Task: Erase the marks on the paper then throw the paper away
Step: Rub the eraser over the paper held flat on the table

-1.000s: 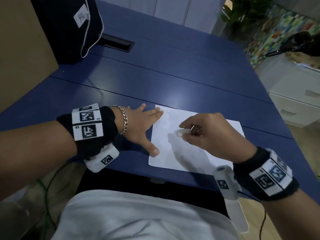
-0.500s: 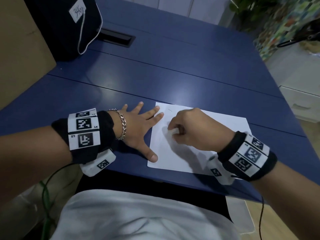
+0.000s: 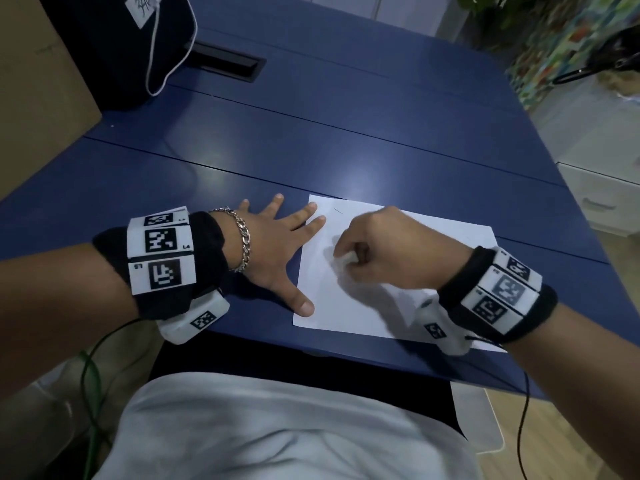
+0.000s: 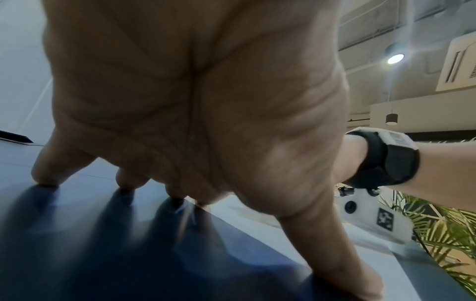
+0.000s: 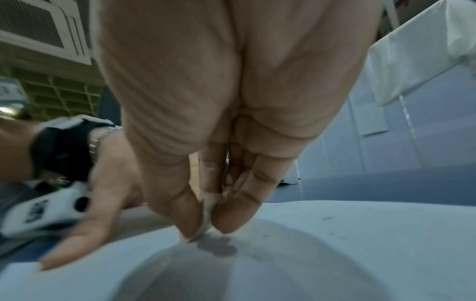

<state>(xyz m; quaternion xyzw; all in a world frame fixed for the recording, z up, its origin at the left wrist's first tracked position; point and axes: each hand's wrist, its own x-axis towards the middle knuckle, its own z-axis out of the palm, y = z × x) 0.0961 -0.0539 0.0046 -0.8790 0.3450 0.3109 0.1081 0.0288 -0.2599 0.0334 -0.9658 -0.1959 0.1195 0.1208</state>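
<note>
A white sheet of paper (image 3: 353,306) lies on the blue table (image 3: 346,140) near its front edge. A short pencil mark (image 3: 337,211) shows near the sheet's top left corner. My right hand (image 3: 391,251) pinches a small white eraser (image 3: 346,259) and presses it onto the paper's left half. In the right wrist view the eraser (image 5: 207,222) sits between thumb and fingertips on the paper (image 5: 335,244), with faint grey marks (image 5: 327,219) nearby. My left hand (image 3: 277,251) lies flat with spread fingers, its thumb and fingertips on the sheet's left edge.
A dark bag (image 3: 114,46) with a white cord stands at the table's far left, beside a black cable slot (image 3: 225,65). A cardboard box (image 3: 31,98) is at the left. White drawers (image 3: 602,199) stand on the right. My lap in light cloth lies below the table edge.
My right hand with the eraser has moved left across the paper, toward the left hand. The left hand has stayed flat on the sheet's edge.
</note>
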